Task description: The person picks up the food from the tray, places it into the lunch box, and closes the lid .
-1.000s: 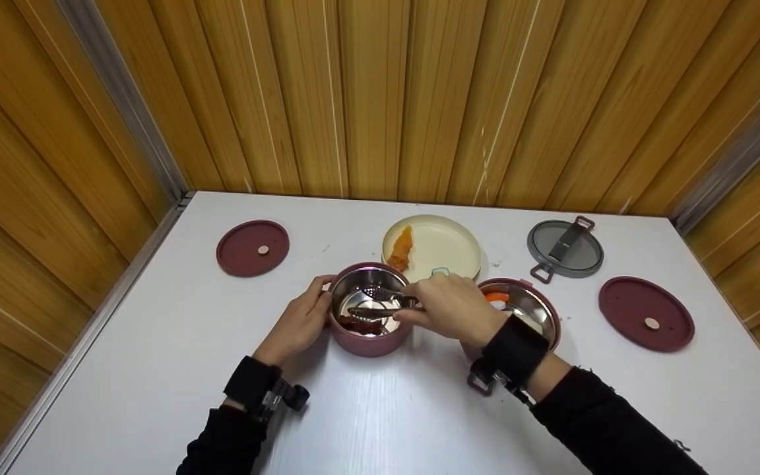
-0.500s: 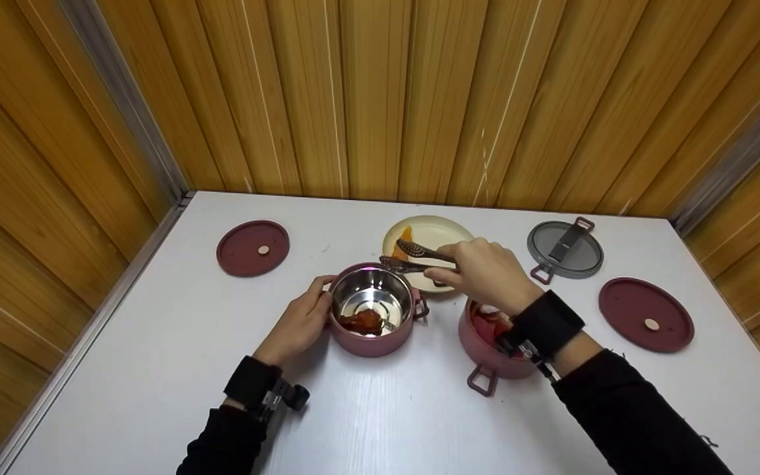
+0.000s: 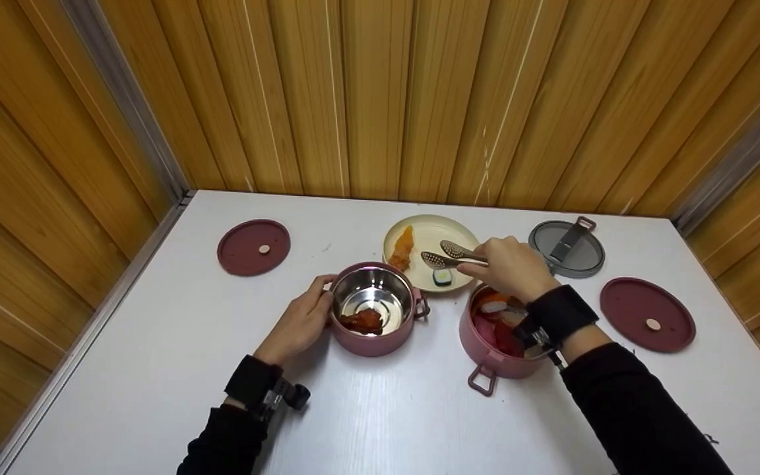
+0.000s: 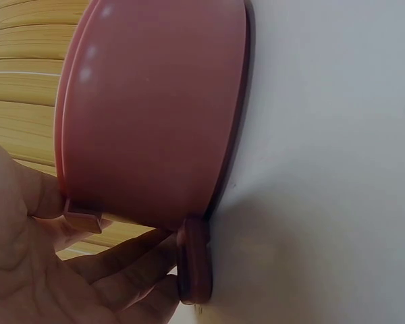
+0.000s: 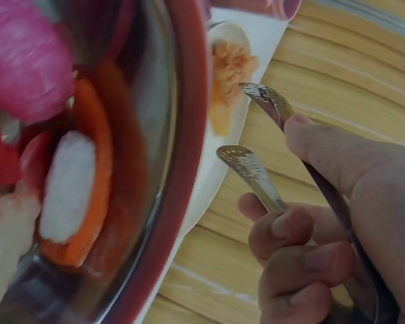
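Note:
My left hand (image 3: 297, 326) holds the left side of a small pink pot (image 3: 370, 344), its thumb at the rim and fingers about the handle (image 4: 194, 260). A glossy brown drumstick (image 3: 363, 321) lies inside that steel-lined pot. In my right hand (image 3: 515, 267) is a pair of metal tongs (image 3: 438, 261), gripped with the tips apart and nothing between them. The tips hover over a cream plate (image 3: 436, 227), close above a sushi roll (image 3: 443, 278). An orange-yellow, crumbly food piece (image 3: 403, 249) lies on the plate's left side.
Under my right wrist stands a second pink pot (image 3: 495, 364) containing several pink, red, orange and white food pieces. A maroon lid (image 3: 248, 251) lies far left, another maroon lid (image 3: 644, 310) right. A grey lid with handles (image 3: 568, 257) lies at the back right.
The tongs have left the drumstick in the left pot, risen out and moved right to the plate, above the sushi roll. My left hand has stayed on the pot.

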`<state>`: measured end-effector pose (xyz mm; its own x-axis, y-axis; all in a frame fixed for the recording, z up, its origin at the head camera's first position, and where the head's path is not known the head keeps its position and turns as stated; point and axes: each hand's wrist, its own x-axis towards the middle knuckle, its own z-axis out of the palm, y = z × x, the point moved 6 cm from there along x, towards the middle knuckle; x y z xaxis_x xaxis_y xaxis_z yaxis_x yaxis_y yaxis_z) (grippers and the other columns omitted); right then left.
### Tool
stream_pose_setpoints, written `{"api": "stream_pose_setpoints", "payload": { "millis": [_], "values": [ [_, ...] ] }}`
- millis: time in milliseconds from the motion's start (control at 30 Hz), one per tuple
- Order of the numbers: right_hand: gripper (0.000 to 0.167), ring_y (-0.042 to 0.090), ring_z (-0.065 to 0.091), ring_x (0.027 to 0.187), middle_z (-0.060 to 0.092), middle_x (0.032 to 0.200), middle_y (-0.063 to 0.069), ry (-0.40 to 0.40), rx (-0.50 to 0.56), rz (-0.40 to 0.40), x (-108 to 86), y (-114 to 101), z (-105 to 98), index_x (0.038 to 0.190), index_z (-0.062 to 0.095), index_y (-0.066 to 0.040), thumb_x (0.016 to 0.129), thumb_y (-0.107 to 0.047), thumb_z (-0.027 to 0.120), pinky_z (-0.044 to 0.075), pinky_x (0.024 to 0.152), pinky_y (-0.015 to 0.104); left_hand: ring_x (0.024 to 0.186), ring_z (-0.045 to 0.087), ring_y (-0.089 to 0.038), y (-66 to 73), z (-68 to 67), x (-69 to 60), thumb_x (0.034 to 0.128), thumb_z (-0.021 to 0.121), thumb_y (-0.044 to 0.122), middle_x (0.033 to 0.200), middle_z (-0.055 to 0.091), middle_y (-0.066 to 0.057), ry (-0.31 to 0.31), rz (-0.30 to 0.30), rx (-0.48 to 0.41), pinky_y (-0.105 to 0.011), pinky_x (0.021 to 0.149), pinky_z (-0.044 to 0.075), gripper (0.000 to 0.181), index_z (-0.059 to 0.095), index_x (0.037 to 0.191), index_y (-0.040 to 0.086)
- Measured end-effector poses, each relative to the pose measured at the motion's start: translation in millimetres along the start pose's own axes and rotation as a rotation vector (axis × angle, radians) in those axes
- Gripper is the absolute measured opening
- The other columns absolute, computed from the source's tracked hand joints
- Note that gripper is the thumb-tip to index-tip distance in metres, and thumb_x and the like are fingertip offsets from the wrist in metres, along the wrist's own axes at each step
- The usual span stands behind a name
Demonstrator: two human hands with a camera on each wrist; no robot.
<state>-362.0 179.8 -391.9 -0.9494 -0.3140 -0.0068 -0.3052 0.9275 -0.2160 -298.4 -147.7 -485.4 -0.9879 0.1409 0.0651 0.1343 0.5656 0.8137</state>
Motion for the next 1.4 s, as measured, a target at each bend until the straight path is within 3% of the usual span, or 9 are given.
{"api": "stream_pose_setpoints", "payload": {
  "millis": [200, 333, 533, 733, 933, 1167, 1400],
  "values": [
    [0.044, 0.026, 0.058, 0.066, 0.058, 0.070, 0.003, -0.032, -0.024, 0.018, -1.6, 7.8, 6.6, 0.069, 0.065, -0.015, 0.099, -0.047, 0.074, 0.038, 0.055, 0.036, 0.122, 0.063, -0.030, -0.4, 0.2, 0.2, 0.1157, 0.040, 0.022, 0.137, 0.068, -0.017, 0.000, -0.004, 0.006, -0.057, 0.113, 0.048, 0.038, 0.055, 0.150, 0.019],
    [0.050, 0.026, 0.056, 0.066, 0.054, 0.068, 0.002, -0.050, -0.030, 0.024, -2.3, 7.9, 10.4, 0.063, 0.055, -0.017, 0.098, -0.047, 0.074, 0.039, 0.056, 0.037, 0.120, 0.063, -0.028, 1.1, -0.2, -0.6, 0.1156, 0.039, 0.022, 0.134, 0.069, -0.015, -0.007, -0.002, 0.004, -0.055, 0.110, 0.048, 0.039, 0.054, 0.151, 0.019],
    [0.048, 0.026, 0.059, 0.068, 0.059, 0.071, 0.004, -0.080, -0.033, 0.047, -1.6, 7.0, 16.2, 0.066, 0.060, -0.015, 0.098, -0.046, 0.075, 0.040, 0.057, 0.037, 0.122, 0.062, -0.029, 1.2, 0.5, 0.4, 0.1155, 0.039, 0.022, 0.140, 0.068, -0.015, -0.008, -0.004, 0.000, -0.054, 0.111, 0.047, 0.039, 0.054, 0.151, 0.019],
    [0.045, 0.029, 0.062, 0.072, 0.066, 0.078, 0.009, -0.078, -0.040, 0.044, -2.1, 6.7, 16.3, 0.067, 0.063, -0.014, 0.098, -0.044, 0.075, 0.046, 0.060, 0.043, 0.138, 0.060, -0.034, 1.3, 0.2, 0.5, 0.1155, 0.040, 0.022, 0.146, 0.066, -0.018, -0.001, 0.004, -0.002, -0.057, 0.117, 0.045, 0.038, 0.055, 0.150, 0.018],
    [0.042, 0.032, 0.065, 0.074, 0.070, 0.081, 0.011, -0.057, -0.032, 0.027, -2.6, 6.5, 15.6, 0.067, 0.064, -0.014, 0.098, -0.039, 0.076, 0.051, 0.064, 0.050, 0.133, 0.062, -0.033, 0.3, 0.3, 0.6, 0.1156, 0.040, 0.022, 0.143, 0.067, -0.017, 0.000, 0.002, -0.003, -0.057, 0.115, 0.046, 0.038, 0.055, 0.150, 0.018],
    [0.037, 0.030, 0.065, 0.074, 0.072, 0.083, 0.012, -0.039, -0.043, 0.009, -2.8, 5.7, 15.5, 0.072, 0.070, -0.013, 0.098, -0.038, 0.076, 0.051, 0.064, 0.050, 0.141, 0.059, -0.035, 0.6, 0.0, -0.4, 0.1157, 0.040, 0.021, 0.149, 0.064, -0.019, -0.003, 0.006, -0.006, -0.058, 0.119, 0.045, 0.038, 0.054, 0.151, 0.016],
    [0.035, 0.030, 0.065, 0.073, 0.073, 0.083, 0.012, -0.021, -0.042, -0.020, -3.8, 4.6, 9.0, 0.077, 0.074, -0.012, 0.100, -0.039, 0.076, 0.052, 0.066, 0.051, 0.124, 0.062, -0.029, 0.7, 0.3, -1.0, 0.1165, 0.039, 0.023, 0.143, 0.067, -0.016, -0.004, 0.012, 0.004, -0.054, 0.111, 0.048, 0.039, 0.053, 0.152, 0.017]
  ]
}}
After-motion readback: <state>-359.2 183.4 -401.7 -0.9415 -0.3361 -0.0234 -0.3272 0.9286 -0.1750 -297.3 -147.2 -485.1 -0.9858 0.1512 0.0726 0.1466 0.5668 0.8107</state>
